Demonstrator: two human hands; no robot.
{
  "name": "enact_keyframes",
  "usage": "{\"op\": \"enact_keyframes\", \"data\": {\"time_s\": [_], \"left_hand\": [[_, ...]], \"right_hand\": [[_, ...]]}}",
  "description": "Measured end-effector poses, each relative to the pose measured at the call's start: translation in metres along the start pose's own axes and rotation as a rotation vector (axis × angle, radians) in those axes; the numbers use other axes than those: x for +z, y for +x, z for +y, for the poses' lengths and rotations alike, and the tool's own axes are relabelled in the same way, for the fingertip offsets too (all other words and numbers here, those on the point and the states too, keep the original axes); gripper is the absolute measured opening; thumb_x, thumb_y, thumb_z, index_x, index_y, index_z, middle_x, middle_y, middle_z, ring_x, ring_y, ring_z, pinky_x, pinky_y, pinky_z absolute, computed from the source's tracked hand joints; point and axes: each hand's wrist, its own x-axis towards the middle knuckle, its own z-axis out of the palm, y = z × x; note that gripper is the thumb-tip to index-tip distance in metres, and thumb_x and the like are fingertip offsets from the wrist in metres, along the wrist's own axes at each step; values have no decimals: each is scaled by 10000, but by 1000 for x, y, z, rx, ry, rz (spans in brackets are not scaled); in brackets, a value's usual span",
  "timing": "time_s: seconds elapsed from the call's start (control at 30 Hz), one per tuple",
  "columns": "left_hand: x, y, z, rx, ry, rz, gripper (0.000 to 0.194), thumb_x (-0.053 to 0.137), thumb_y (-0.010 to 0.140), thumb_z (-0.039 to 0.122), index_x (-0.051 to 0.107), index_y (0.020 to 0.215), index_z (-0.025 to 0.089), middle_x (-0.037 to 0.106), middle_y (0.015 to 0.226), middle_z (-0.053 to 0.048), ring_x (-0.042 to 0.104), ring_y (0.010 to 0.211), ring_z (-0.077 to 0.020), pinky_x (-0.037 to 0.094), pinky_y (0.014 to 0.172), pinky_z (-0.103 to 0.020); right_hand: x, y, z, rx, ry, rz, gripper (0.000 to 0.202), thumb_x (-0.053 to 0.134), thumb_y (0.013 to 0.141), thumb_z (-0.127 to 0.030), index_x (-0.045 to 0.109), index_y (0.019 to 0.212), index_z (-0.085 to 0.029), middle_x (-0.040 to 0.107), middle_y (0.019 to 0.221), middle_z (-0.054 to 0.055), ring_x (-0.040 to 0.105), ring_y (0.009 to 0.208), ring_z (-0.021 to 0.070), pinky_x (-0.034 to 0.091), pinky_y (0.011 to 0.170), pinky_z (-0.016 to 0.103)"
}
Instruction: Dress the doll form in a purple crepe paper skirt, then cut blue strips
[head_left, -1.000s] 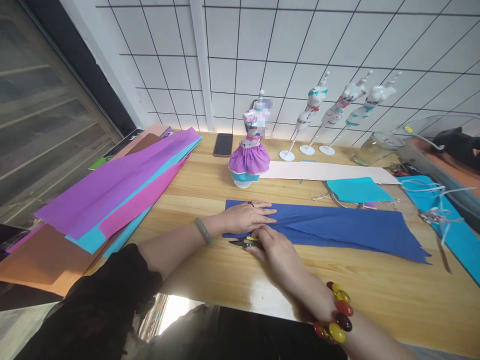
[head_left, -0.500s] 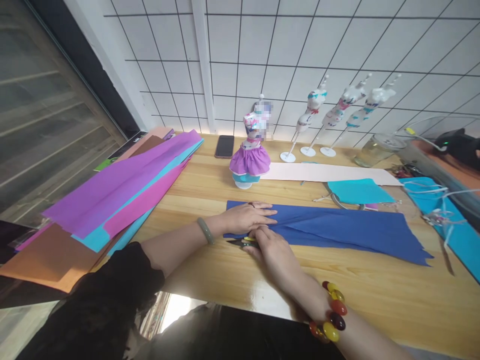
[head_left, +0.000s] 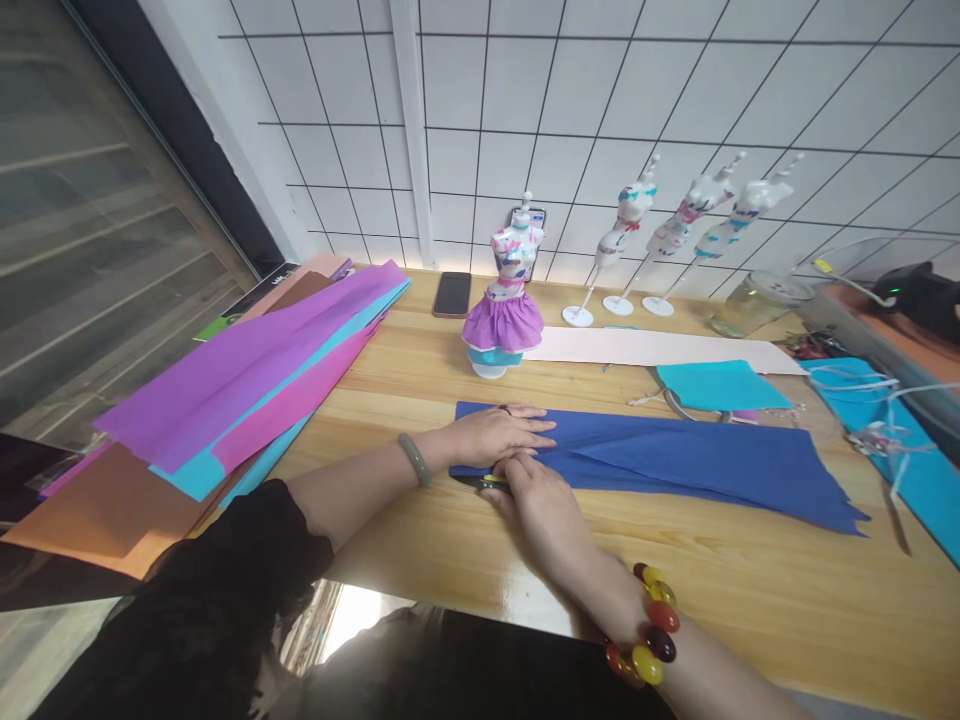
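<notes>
A long blue cloth (head_left: 675, 455) lies across the wooden table, its right end cut raggedly. My left hand (head_left: 499, 436) rests flat on its left part, fingers spread toward the right. Small dark scissors with a bit of yellow (head_left: 480, 483) are held in my right hand (head_left: 534, 490), blades pointing left along the cloth's lower left edge. The fingers of my right hand are closed round the handles and touch the cloth beside my left fingertips. Behind the cloth stands a small dress form in a purple skirt (head_left: 502, 322).
Coloured sheets (head_left: 247, 370) are stacked at the left. A black phone (head_left: 452, 294) lies near the wall. Three small dress forms, a glass jar (head_left: 757, 303) and a pale strip (head_left: 660, 349) are behind the cloth; turquoise pieces (head_left: 720, 386) lie at the right.
The scissors and my right hand have shifted slightly up and left, and the blades now meet the cloth's lower edge. My left hand stays on the cloth.
</notes>
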Motion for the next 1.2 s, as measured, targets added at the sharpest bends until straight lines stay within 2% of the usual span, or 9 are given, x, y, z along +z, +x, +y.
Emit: {"op": "enact_keyframes", "data": {"time_s": [0.37, 0.53, 0.67, 0.77, 0.83, 0.9, 1.0, 1.07, 1.2], "left_hand": [[3, 2, 0, 36, -17, 82, 329, 459, 909, 293, 570, 1205, 204, 485, 1358, -89, 316, 1336, -187, 292, 1084, -369], [2, 3, 0, -3, -18, 56, 326, 462, 908, 306, 576, 1201, 217, 488, 1359, -66, 315, 1336, -183, 281, 1093, -353], [-1, 1, 3, -37, -22, 32, 341, 429, 920, 334, 560, 1220, 237, 471, 1377, -35, 305, 1341, -171, 258, 1105, -324], [-5, 0, 7, -51, -16, 27, 360, 394, 930, 352, 556, 1227, 229, 472, 1376, -41, 309, 1339, -173, 258, 1105, -318], [-8, 0, 9, -61, -7, 5, 370, 378, 933, 362, 546, 1238, 236, 470, 1378, -40, 306, 1341, -180, 264, 1103, -334], [-10, 1, 10, -77, 4, -15, 379, 371, 933, 374, 539, 1245, 241, 451, 1391, -39, 298, 1346, -189, 265, 1104, -354], [-12, 3, 9, -91, 16, -64, 386, 366, 932, 380, 508, 1273, 267, 437, 1402, -19, 283, 1353, -187, 266, 1104, -364], [-13, 4, 8, -109, 29, -93, 389, 363, 933, 378, 493, 1286, 277, 421, 1412, -10, 272, 1357, -195, 286, 1093, -374], [-14, 5, 7, -125, 35, -92, 371, 390, 923, 373, 501, 1273, 319, 419, 1411, 12, 297, 1347, -207, 318, 1076, -384]], "right_hand": [[-1, 3, -5, -3, 23, -6, 117, 619, 819, -253, 599, 859, -145, 649, 841, 109, 605, 769, 239, 485, 692, 357], [-2, 3, -9, -6, 47, -27, 108, 603, 832, -262, 600, 846, -155, 650, 837, 100, 605, 772, 236, 480, 698, 352], [-8, -11, -19, -130, 149, -92, 198, 656, 792, -306, 592, 899, -152, 632, 862, 84, 594, 806, 235, 482, 734, 352], [-22, -31, -17, -200, 284, -145, 263, 664, 778, -359, 575, 931, -164, 628, 887, 65, 591, 830, 217, 483, 750, 326], [-35, -46, -4, -146, 371, -131, 253, 632, 803, -379, 561, 945, -182, 624, 902, 55, 589, 840, 198, 480, 756, 306], [-49, -64, 20, -46, 435, -72, 206, 571, 853, -374, 548, 957, -198, 616, 913, 55, 586, 849, 185, 476, 757, 293], [-67, -94, 71, 154, 421, 60, 174, 486, 899, -357, 535, 970, -206, 606, 895, 64, 592, 814, 183, 480, 711, 291], [-76, -116, 110, 311, 321, 165, 192, 474, 895, -361, 531, 983, -200, 611, 890, 76, 599, 808, 196, 484, 696, 305], [-95, -162, 183, 581, 107, 320, 332, 451, 879, -444, 538, 1051, -175, 624, 999, 133, 619, 879, 243, 500, 712, 339]]}}
